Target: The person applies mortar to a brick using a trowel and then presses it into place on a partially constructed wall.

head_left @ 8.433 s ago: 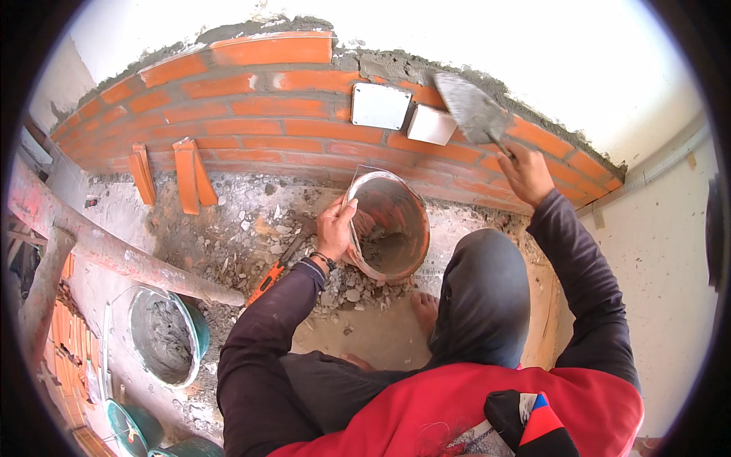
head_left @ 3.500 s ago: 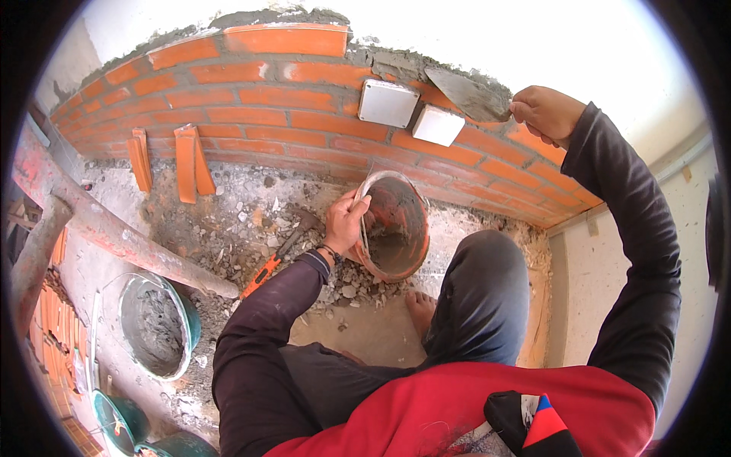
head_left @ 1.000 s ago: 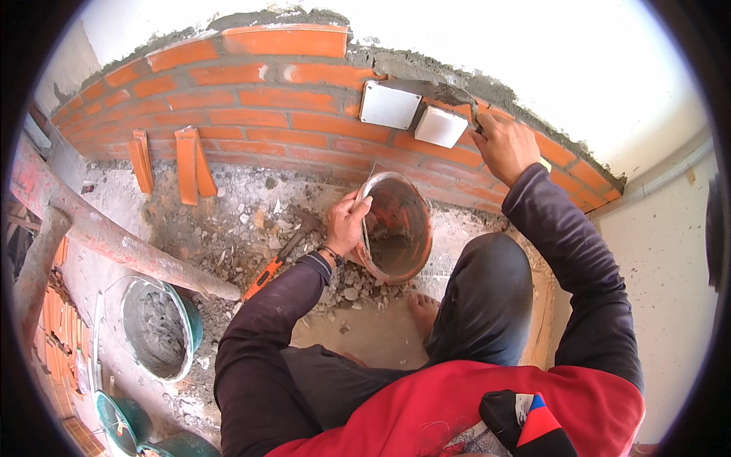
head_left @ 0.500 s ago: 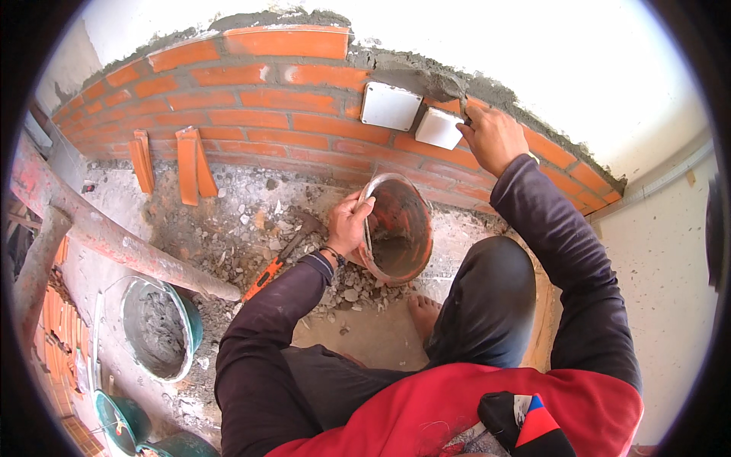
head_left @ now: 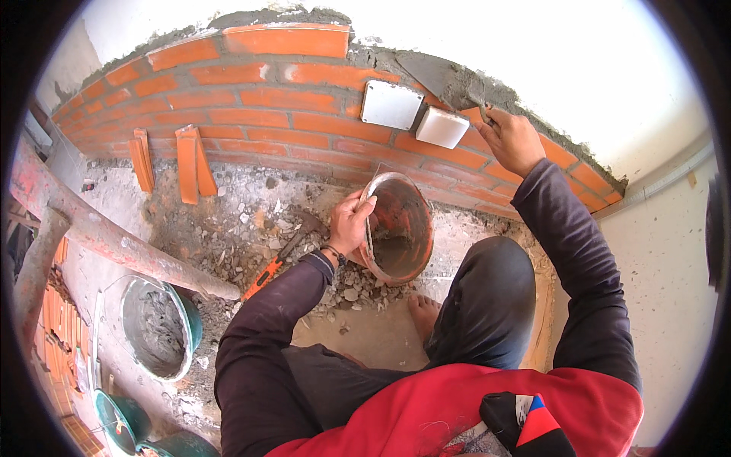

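My left hand [head_left: 350, 225] grips the rim of a reddish-brown bucket [head_left: 423, 236], which tilts a little and has grey mortar at its bottom. Reaching to the wall, my right hand [head_left: 518, 142] is closed round the handle of a trowel [head_left: 438, 80]. Its grey, pointed blade lies against the mortar [head_left: 493, 90] along the top of the brick wall [head_left: 304, 103]. Just below the blade are a flat white cover plate [head_left: 391, 105] and a white box [head_left: 442, 127] set into the bricks.
A hammer with an orange handle [head_left: 263, 278] lies in rubble beside my left forearm. Thin brick pieces [head_left: 190, 164] lean on the wall. Left are a green bucket of mortar [head_left: 194, 324], more green buckets [head_left: 126, 423] and a slanting paint-worn pole [head_left: 129, 236]. A white side wall [head_left: 655, 305] stands right.
My right hand has moved right with the trowel. The blade now shows more of its smooth face, where a lump of mortar was seen before. My left hand and the bucket stay in place.
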### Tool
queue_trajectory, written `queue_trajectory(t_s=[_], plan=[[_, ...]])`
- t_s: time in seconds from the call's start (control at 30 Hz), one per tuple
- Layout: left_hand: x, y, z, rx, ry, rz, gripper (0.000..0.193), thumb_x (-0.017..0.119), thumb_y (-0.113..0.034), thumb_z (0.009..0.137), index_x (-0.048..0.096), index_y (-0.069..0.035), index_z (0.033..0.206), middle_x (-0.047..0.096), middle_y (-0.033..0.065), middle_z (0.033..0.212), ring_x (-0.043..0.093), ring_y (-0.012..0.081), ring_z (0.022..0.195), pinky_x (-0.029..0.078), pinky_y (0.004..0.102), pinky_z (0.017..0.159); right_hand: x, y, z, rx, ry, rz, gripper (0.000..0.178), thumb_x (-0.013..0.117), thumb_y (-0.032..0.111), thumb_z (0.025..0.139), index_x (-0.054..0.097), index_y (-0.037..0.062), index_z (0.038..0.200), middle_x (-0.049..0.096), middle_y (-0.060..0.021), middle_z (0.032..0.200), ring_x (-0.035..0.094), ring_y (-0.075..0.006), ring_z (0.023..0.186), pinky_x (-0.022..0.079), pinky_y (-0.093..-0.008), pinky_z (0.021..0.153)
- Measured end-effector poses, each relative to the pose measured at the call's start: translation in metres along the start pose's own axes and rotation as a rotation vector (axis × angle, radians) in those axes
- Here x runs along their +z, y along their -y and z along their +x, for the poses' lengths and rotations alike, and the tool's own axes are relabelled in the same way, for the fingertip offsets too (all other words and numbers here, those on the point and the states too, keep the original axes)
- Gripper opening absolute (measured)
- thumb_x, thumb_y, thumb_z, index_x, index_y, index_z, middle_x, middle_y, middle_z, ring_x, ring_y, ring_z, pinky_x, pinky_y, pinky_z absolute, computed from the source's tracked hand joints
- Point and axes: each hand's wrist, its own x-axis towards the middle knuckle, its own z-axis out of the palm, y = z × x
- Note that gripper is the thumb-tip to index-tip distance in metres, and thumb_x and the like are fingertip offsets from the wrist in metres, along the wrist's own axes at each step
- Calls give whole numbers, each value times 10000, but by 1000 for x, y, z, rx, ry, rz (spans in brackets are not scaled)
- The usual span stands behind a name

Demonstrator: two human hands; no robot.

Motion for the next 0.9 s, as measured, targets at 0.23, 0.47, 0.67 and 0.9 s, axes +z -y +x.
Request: queue_trajectory(t_s=[0.23, 0.47, 0.67, 0.9], plan=[[8, 3, 2, -29, 15, -43, 317, 657, -233, 922, 693, 82, 910, 691, 111, 1188, 641, 157, 909, 491, 308, 768, 15, 20, 19, -146, -43, 12, 290, 578, 274, 962, 637, -9, 933, 626, -221, 740, 625, -414, 715, 490, -484, 686], [2, 10, 1, -44, 22, -109, 322, 652, -222, 933, 684, 96, 971, 677, 98, 1199, 609, 127, 971, 473, 284, 829, 2, 7, 15, -14, 102, -25, 310, 573, 294, 957, 631, -9, 987, 669, -243, 909, 642, -429, 869, 505, -495, 780], [-2, 10, 2, -70, 22, -158, 314, 646, -214, 936, 682, 92, 997, 675, 91, 1192, 605, 130, 993, 468, 282, 848, -8, -32, -12, 16, 96, -10, 271, 595, 249, 946, 622, -16, 994, 649, -249, 837, 634, -428, 789, 483, -503, 719], [-5, 10, 1, -51, 2, -114, 319, 636, -214, 939, 675, 102, 918, 669, 109, 1214, 602, 132, 986, 465, 281, 827, -18, -66, -31, 55, 114, -1, 290, 598, 260, 953, 629, -14, 1043, 632, -246, 813, 617, -417, 744, 464, -483, 679]])
